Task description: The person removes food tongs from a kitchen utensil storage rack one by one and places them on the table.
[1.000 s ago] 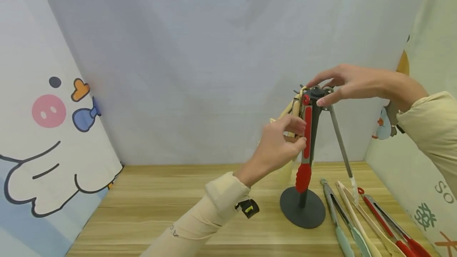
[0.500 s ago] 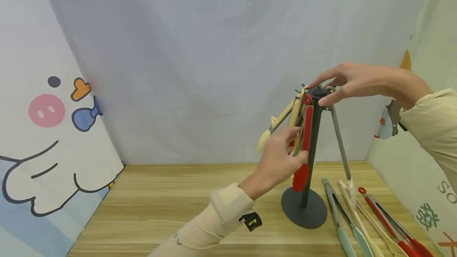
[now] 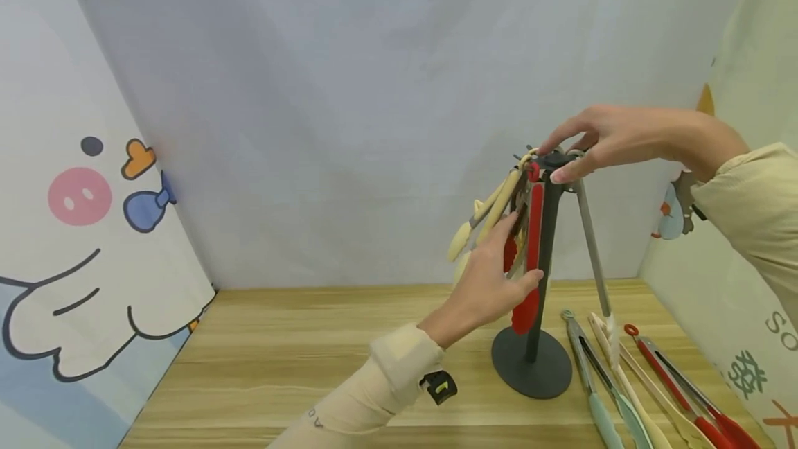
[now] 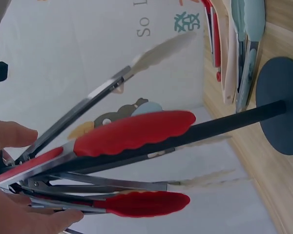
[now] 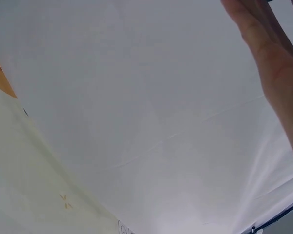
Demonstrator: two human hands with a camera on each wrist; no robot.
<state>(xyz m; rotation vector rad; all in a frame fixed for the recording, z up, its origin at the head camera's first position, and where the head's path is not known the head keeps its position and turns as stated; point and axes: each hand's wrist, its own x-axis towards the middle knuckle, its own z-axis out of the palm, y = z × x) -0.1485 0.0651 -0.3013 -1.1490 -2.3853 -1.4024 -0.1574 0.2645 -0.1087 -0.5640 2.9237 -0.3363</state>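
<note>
Red tongs hang by their ring from a dark utensil stand, their two red heads spread apart. My left hand is beside them with fingers extended, thumb near the front arm and fingertips among the tongs behind. The left wrist view shows one red head above and another red head below. My right hand grips the stand's top between thumb and index finger. Cream tongs hang on the left side of the stand, and metal tongs with a pale head on the right.
On the wooden table, right of the stand's base, lie tongs with pale green heads, light wooden-looking tongs and another pair of red tongs. A pale curtain stands behind.
My left hand has moved down along the red tongs and its fingers have spread. The red heads have come apart, and the cream tongs have swung left. My right hand stays on the stand's top.
</note>
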